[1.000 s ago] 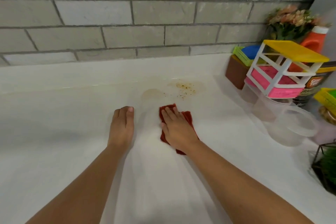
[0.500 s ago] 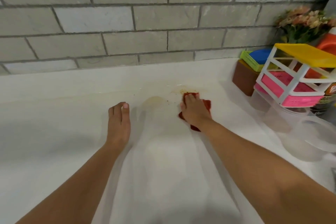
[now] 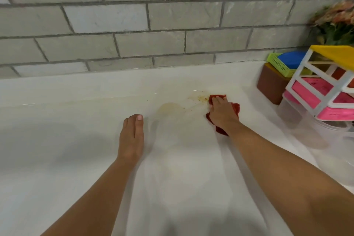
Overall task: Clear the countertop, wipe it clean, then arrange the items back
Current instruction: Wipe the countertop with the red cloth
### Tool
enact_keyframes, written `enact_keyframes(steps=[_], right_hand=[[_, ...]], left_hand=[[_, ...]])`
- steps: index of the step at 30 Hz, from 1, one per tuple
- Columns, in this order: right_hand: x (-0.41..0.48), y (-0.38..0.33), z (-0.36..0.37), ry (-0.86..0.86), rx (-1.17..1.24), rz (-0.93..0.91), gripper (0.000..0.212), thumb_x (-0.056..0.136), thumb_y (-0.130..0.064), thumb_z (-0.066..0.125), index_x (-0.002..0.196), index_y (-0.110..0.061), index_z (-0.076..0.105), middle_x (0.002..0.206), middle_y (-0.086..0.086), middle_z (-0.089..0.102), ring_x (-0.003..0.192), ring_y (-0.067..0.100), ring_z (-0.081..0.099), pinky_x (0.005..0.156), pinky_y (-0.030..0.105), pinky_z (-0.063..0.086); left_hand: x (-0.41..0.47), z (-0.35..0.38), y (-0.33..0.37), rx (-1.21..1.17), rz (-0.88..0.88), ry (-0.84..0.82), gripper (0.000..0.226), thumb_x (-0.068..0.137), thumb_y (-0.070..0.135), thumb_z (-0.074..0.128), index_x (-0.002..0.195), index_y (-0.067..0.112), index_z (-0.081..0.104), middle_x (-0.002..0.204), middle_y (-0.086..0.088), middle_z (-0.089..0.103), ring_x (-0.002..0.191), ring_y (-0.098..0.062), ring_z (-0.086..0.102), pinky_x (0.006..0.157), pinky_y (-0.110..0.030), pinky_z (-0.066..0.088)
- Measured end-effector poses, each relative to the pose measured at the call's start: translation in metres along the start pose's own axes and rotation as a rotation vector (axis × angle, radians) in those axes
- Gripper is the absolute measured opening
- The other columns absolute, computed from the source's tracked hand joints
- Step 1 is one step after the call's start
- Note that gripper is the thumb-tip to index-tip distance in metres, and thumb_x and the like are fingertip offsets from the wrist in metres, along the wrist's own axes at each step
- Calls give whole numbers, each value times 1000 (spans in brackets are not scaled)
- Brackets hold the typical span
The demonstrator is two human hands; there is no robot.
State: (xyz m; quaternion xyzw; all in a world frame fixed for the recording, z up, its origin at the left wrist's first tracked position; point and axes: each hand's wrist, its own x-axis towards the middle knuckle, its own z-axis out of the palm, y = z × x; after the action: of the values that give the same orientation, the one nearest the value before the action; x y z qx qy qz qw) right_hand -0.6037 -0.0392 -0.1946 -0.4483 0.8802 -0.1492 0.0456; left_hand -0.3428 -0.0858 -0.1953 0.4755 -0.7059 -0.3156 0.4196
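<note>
right hand (image 3: 222, 113): flattened on red cloth (image 3: 235, 109) — swept right, off the speckled stain (image 3: 199, 98); residue left.
left hand (image 3: 132, 136): laid flat, nothing held.
ring stain (image 3: 169, 108): untouched — wiping unfinished.

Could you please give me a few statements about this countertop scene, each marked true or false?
1. The right hand presses a red cloth onto the countertop. True.
2. The left hand holds a sponge. False: it rests flat, holding nothing.
3. A pale round stain lies between the two hands. True.
4. The cloth covers that round stain. False: it lies to the stain's right, beside brown specks.
5. The drawer unit has a blue top. False: its top is yellow.
</note>
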Motion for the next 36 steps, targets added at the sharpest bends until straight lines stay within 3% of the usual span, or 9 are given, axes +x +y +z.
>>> enact_keyframes(steps=[3,7,10,16,23,27,30,33,36], right_hand=[[-30,-43,14,-18,26,-201,42,99,-17,31,137,-2,37,145,12,37,136,26,29,115,33,18],[-91,-48,10,-130,172,-415,44,102,-22,27,146,-14,28,155,-2,22,144,14,12,115,22,3],[-77,-15,-2,-75,206,-346,43,101,-19,30,143,-12,34,152,0,29,141,13,22,112,18,7],[-2,-14,6,18,-3,-75,44,100,-21,28,137,1,35,144,14,37,137,29,28,115,35,18],[-77,-44,4,-243,290,-436,44,102,-19,32,145,-14,31,153,-2,27,142,12,19,112,18,8],[-64,10,-15,26,534,-329,36,98,-6,42,132,-4,49,136,11,51,124,20,46,97,10,23],[-25,49,-19,270,486,-21,33,98,-4,38,128,4,50,129,22,52,122,32,48,99,21,28],[22,58,-17,240,205,212,36,99,-13,31,129,3,42,131,23,47,122,37,43,105,39,29],[47,38,-5,114,-69,164,43,98,-29,27,135,-10,37,135,19,41,121,36,39,104,45,30]], left_hand=[[1,1,-1,11,-17,-12,32,101,28,32,108,9,56,102,-2,54,94,-14,46,82,-19,28],[1,0,1,45,-36,-22,33,101,28,31,110,8,56,101,1,51,95,-12,44,78,-16,25],[1,0,1,47,-43,-25,33,101,28,31,109,9,57,99,1,51,93,-14,45,81,-19,27],[2,3,0,72,-24,-23,32,101,28,32,107,9,57,99,2,51,92,-12,43,78,-18,26],[0,1,2,62,-30,-32,34,101,28,31,111,7,56,101,0,51,95,-13,43,84,-22,28],[0,1,3,38,-18,-29,33,101,28,32,107,8,57,101,-3,55,95,-16,47,84,-23,30],[-1,1,0,36,0,-20,31,100,28,33,103,9,57,99,-3,55,94,-16,48,82,-22,30],[-1,3,0,18,-5,-8,30,100,29,34,105,11,58,100,0,54,94,-13,46,83,-21,30],[-1,4,0,5,12,-11,27,100,28,34,103,15,57,101,3,54,96,-11,46,84,-20,29]])
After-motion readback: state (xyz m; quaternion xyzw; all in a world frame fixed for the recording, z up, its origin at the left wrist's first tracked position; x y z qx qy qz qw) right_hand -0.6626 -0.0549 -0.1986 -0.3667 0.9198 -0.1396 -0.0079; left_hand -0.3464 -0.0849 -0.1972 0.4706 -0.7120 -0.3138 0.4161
